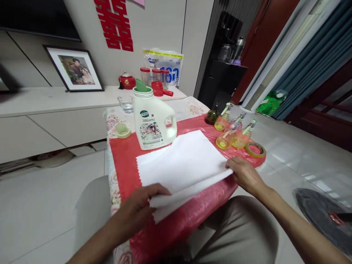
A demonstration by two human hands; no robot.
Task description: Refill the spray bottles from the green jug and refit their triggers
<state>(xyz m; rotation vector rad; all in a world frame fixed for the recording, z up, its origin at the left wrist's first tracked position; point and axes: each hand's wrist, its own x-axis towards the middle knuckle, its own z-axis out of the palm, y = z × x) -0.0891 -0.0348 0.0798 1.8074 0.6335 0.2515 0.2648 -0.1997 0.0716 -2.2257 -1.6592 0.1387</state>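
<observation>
A white cloth with zigzag-cut edges [184, 157] lies on the red table covering [123, 157], its near edge raised in a fold. My left hand [145, 200] pinches the near left corner of that fold. At the near right corner, my right hand [243, 172] grips the same edge between thumb and fingers. Just behind the cloth stands an uncapped pale green detergent jug [154, 117] with a green spout in its mouth. Its light green cap [122, 130] sits to the left.
Several small glass bottles with yellow liquid [224, 139] and a roll of tape [255, 149] stand at the right. A clear glass cup [126, 104] is at the back left. Behind are red-lidded jars [156, 75] and a large plastic pack [176, 66].
</observation>
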